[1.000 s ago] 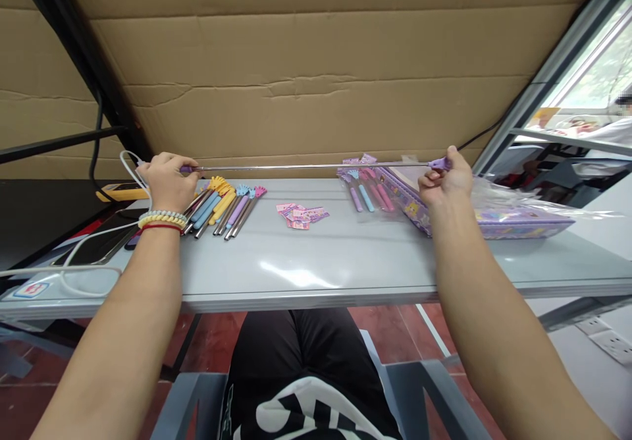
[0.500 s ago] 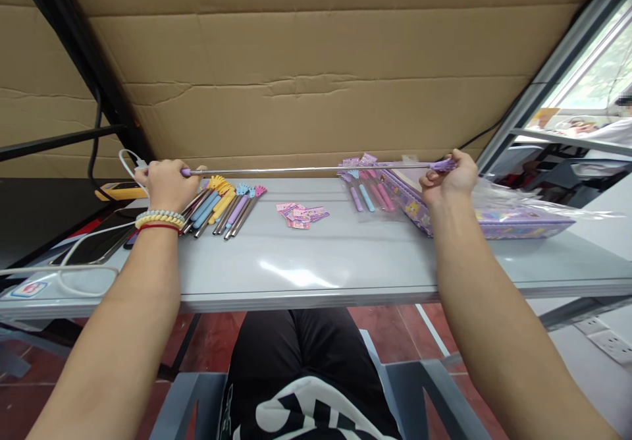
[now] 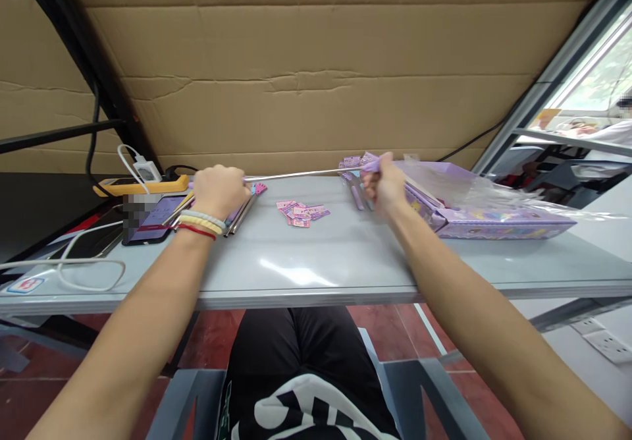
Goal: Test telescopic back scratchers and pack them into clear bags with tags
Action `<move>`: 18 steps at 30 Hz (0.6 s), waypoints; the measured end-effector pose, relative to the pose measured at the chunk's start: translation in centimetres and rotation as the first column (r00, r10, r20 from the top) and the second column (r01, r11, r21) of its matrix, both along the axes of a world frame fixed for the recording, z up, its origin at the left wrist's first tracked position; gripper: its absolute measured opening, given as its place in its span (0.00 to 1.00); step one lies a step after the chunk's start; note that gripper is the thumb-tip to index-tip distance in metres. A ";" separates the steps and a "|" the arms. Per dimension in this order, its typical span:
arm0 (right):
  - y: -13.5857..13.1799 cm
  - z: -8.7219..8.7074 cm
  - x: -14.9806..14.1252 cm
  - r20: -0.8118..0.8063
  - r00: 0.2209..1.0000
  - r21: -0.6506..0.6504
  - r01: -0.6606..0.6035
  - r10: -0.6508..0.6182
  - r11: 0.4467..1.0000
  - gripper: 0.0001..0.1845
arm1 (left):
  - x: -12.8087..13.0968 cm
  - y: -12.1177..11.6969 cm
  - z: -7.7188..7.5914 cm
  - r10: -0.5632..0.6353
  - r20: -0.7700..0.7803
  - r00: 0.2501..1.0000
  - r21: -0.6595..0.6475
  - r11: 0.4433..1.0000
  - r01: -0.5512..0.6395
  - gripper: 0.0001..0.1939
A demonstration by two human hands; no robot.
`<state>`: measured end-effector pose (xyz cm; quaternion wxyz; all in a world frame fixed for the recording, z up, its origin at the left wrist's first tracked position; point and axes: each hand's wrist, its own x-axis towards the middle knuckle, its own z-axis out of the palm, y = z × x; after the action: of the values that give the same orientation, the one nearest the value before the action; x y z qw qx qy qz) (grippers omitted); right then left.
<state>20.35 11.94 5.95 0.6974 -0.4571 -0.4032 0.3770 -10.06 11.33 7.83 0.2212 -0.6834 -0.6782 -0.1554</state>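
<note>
I hold a telescopic metal rod (image 3: 301,174) with purple ends level above the grey table (image 3: 316,262). My left hand (image 3: 220,190), wearing bead bracelets, is closed round its handle end. My right hand (image 3: 385,183) is closed round its purple tip. The rod is short now, spanning only the gap between my hands. Under my left hand lies a row of similar rods (image 3: 241,208) with coloured hand-shaped tips, mostly hidden. Several more in purple, blue and pink (image 3: 356,193) lie by my right hand.
A purple printed box (image 3: 494,222) with clear plastic wrap (image 3: 459,186) lies at the right. Small pink cards (image 3: 301,214) sit mid-table. A phone (image 3: 153,216), a yellow power strip (image 3: 143,186) and white cables (image 3: 74,272) are at the left. A cardboard wall stands behind.
Both hands have come toward each other and the rod has collapsed to about half its length. The left hand now covers the row of rods.
</note>
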 end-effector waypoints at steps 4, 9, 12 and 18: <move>0.1 -3.0 -4.3 0.299 0.935 0.035 -0.212 0.192 0.977 0.33 | 4.4 -2.2 -0.5 -0.042 0.046 0.998 0.047 0.998 0.040 0.17; -1.2 -4.3 -6.0 0.545 0.775 -0.016 -0.371 0.319 0.929 0.35 | 6.0 -3.4 -1.7 -0.136 0.035 0.990 0.037 0.990 0.135 0.21; -1.5 -4.5 -6.3 0.653 0.679 -0.048 -0.406 0.336 0.913 0.36 | 6.3 -3.3 -2.3 -0.176 0.019 0.984 0.013 0.984 0.176 0.24; -1.0 -4.8 -6.0 0.764 0.595 -0.024 -0.359 0.249 0.933 0.35 | 5.5 -2.4 -2.7 -0.277 -0.019 0.961 0.006 0.961 0.277 0.18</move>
<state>14.39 10.97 1.13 0.4192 -0.4492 -0.7522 0.2379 -4.54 8.95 5.13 0.2060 -0.7720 -0.5732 -0.1817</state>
